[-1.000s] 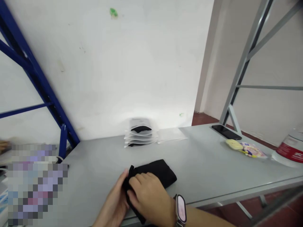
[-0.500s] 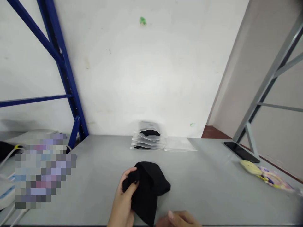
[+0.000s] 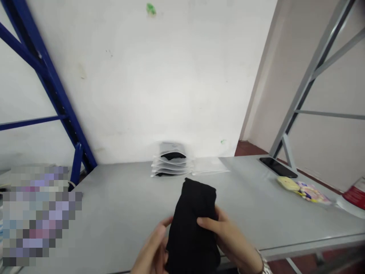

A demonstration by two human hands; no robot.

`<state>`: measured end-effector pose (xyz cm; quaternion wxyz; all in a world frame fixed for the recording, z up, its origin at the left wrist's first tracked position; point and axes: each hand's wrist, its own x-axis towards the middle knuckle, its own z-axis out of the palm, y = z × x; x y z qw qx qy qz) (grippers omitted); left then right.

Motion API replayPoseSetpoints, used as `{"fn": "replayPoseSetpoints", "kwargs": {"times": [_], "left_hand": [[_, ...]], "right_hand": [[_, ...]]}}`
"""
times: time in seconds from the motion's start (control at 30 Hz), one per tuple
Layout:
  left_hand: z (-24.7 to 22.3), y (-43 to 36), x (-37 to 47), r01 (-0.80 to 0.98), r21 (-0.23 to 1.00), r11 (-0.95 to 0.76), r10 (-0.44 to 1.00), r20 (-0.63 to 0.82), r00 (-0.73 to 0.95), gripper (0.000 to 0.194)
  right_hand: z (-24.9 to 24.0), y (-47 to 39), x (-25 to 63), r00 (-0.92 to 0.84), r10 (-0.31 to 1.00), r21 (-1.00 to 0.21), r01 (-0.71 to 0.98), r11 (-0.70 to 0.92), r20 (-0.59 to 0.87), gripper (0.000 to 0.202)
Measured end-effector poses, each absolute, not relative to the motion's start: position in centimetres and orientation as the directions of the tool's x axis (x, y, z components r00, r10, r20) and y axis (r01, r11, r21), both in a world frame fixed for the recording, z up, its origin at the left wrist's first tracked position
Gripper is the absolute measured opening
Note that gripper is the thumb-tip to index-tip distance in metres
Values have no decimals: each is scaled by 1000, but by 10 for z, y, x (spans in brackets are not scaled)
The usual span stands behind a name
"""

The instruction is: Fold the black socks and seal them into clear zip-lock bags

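Observation:
A piece of black cloth, folded into a long bundle, stands tilted above the near edge of the table. My right hand grips its right side, thumb across the front and the other fingers behind. At the lower left edge of the cloth is my left hand, its fingers curled against and partly behind the fabric. Beyond the cloth, a stack of clear zip bags with black cloth inside lies by the wall. A flat clear bag lies to the right of the stack.
The grey table meets a white wall. At right lie a black phone, a yellow item and a colourful packet. A pixelated pile occupies the left. Blue rack posts and a grey frame flank the table.
The loosely held cloth is now a longer, flatter bundle, upright between both hands. My right hand has risen from the table edge and taken hold of it. The view has shifted right.

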<state>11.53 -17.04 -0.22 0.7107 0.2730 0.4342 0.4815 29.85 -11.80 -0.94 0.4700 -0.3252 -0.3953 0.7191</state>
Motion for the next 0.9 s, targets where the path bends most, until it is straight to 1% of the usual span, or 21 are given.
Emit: {"fn": "replayPoseSetpoints", "kwargs": {"times": [0.1, 0.2, 0.3, 0.37, 0.4, 0.43, 0.5, 0.53, 0.6, 0.63, 0.67, 0.7, 0.73, 0.8, 0.83, 0.87, 0.9], "left_hand": [[0, -165, 121, -396, 800, 451, 892, -387, 233, 46], [-2, -160, 130, -460, 768, 446, 895, -378, 237, 44], [-4, -156, 136, -557, 706, 437, 897, -388, 212, 49], [-8, -154, 136, -606, 660, 445, 891, -396, 223, 51], [-10, -153, 134, -623, 635, 456, 885, -401, 238, 49], [-12, -152, 132, -631, 610, 480, 872, -411, 265, 45], [-15, -149, 124, -616, 575, 538, 840, -426, 337, 42], [-15, -148, 120, -599, 578, 554, 831, -421, 363, 45], [-11, -145, 115, -515, 656, 552, 832, -395, 388, 47], [-7, -144, 114, -460, 716, 525, 845, -374, 382, 48], [-2, -142, 116, -409, 775, 482, 865, -347, 361, 50], [3, -140, 119, -362, 827, 430, 889, -318, 330, 52], [8, -136, 125, -320, 873, 368, 916, -280, 289, 53], [14, -126, 139, -238, 951, 199, 971, -160, 175, 50], [15, -119, 146, -173, 979, 104, 988, -82, 131, 49], [14, -110, 154, -92, 996, 7, 994, 4, 112, 47], [12, -100, 162, 2, 996, -90, 988, 89, 126, 42]], "right_hand": [[-6, -115, 302, -453, 892, -946, -288, -147, -1, 49], [-4, -117, 303, -486, 874, -972, -212, -107, 10, 56], [-7, -121, 304, -542, 840, -952, -245, -183, -21, 60], [-11, -123, 305, -547, 837, -939, -282, -195, -9, 55], [-12, -123, 306, -521, 853, -948, -278, -155, 13, 49], [-13, -124, 308, -484, 874, -966, -245, -82, 49, 41], [-12, -126, 313, -422, 895, -988, -113, 109, 146, 28], [-11, -128, 316, -419, 887, -981, -40, 192, 191, 27], [-8, -133, 320, -437, 868, -958, 44, 284, 237, 30], [-7, -135, 322, -426, 873, -959, 40, 279, 236, 29], [-6, -136, 322, -394, 893, -971, -4, 237, 219, 28], [-6, -136, 322, -347, 919, -982, -90, 168, 189, 31], [-7, -136, 321, -289, 946, -973, -211, 89, 149, 38], [-12, -133, 318, -184, 982, -885, -463, -41, 50, 58], [-15, -131, 317, -139, 990, -836, -542, -80, -5, 68], [-19, -128, 316, -85, 994, -809, -579, -100, -63, 75], [-23, -125, 315, -17, 992, -805, -583, -109, -122, 78]]}}
